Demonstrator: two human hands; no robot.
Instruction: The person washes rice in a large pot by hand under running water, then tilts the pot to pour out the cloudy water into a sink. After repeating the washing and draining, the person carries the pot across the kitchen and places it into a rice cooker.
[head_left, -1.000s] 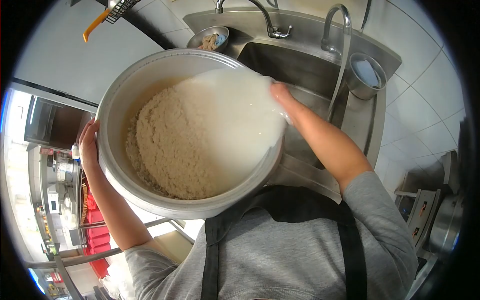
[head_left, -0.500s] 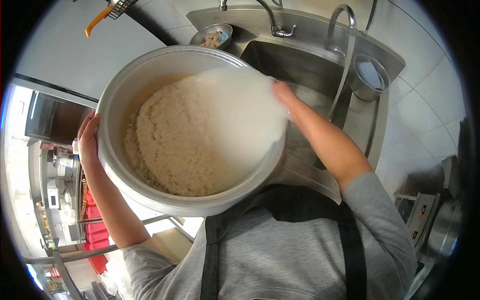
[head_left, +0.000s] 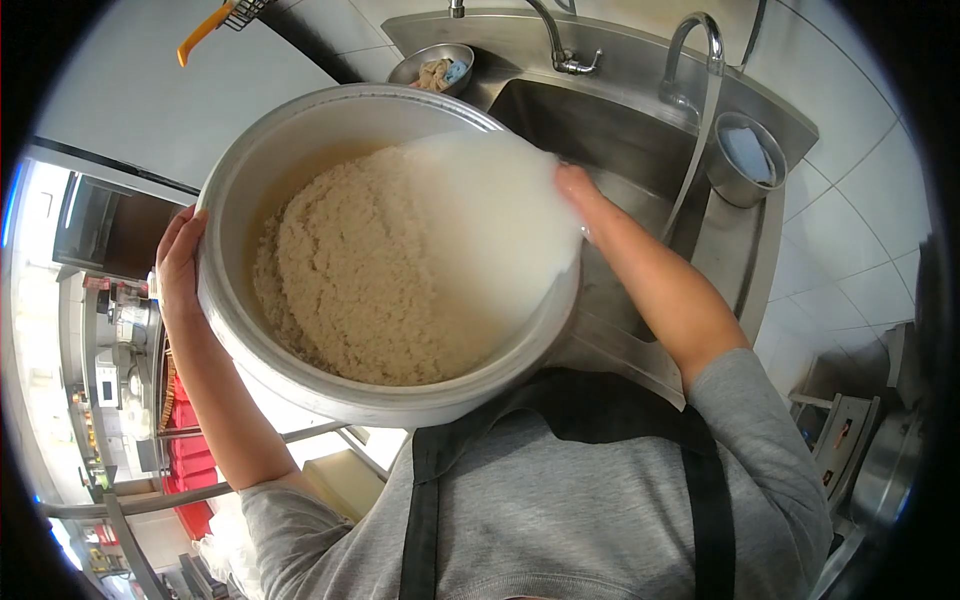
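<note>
Large round, dull-silver metal pot (head_left: 372,403): tilted between both grips, right side over the stainless-steel sink (head_left: 560,118). Left hand (head_left: 178,262): grip closed on near rim. Right hand (head_left: 577,192): at opposite rim; fingers obscured, closure cannot be told. Handling (judged): heavy, rigid; liquid load shifts easily, wet rim likely slippery. Best hold: opposite sides, palms supporting. Appearance: pale, grainy mound (head_left: 350,285) toward left grip; cloudy white liquid (head_left: 490,215) toward right grip, reaching the rim.

We see commercial-type kitchen: steel sink (head_left: 590,130), curved taps (head_left: 712,45), tiled wall (head_left: 840,240), large metal pot (head_left: 390,408).
</note>
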